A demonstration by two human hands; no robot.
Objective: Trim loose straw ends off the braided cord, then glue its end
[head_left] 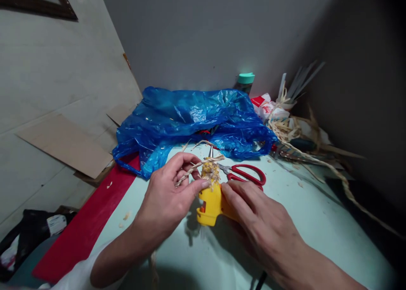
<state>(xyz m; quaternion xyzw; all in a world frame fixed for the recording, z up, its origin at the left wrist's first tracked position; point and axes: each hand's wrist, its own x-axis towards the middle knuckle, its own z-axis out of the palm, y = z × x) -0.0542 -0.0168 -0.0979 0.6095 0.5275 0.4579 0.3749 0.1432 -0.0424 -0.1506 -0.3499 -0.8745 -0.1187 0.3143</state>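
A yellow glue gun (211,203) is held over the pale table, its metal nozzle pointing away from me. My right hand (256,218) is wrapped round its handle. Dried glue and fibre bits crust its front. My left hand (173,188) pinches a twisted straw cord (190,170) beside the gun's front, the thumb against the crusted part. The cord's end crosses near the nozzle. Just beyond the gun, red-handled scissors (245,175) lie on the table, their blades partly hidden.
A crumpled blue plastic bag (193,112) spreads across the back. Behind it stands a jar with a green lid (246,78). Straw fibres (285,129), white sticks (301,82) and a long braided cord (336,175) are at the right. Cardboard (68,144) lies left.
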